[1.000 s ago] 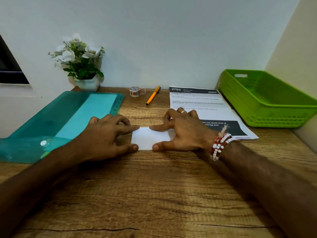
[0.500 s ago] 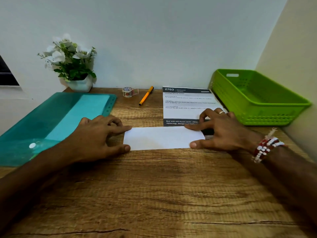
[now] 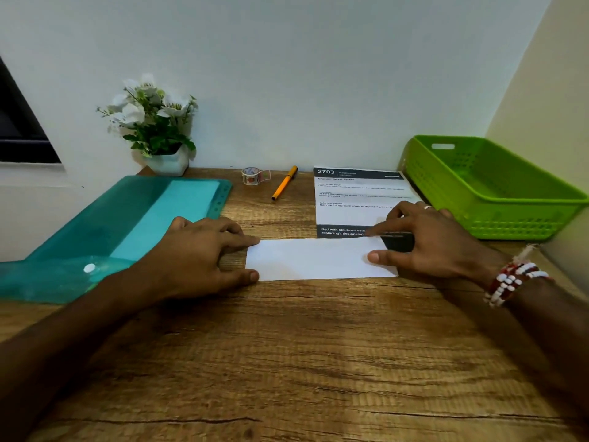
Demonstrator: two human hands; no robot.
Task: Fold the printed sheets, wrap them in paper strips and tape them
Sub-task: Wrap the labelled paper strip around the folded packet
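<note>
Right hand [image 3: 427,240] has slid rightward (pressing flat) along the folded sheet [image 3: 312,260].

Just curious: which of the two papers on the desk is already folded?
The blank white paper, pressed by the left hand and right hand; the printed sheet behind it lies flat, text up.

We can't read fine print on printed sheet [image 3: 357,215]; near corner hidden under right hand [image 3: 436,244]; folder [image 3: 95,237] cut by left edge.

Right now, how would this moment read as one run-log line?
folded sheet: flat on desk | left hand: presses its left end | right hand: presses its right end | tape roll: untouched
</note>
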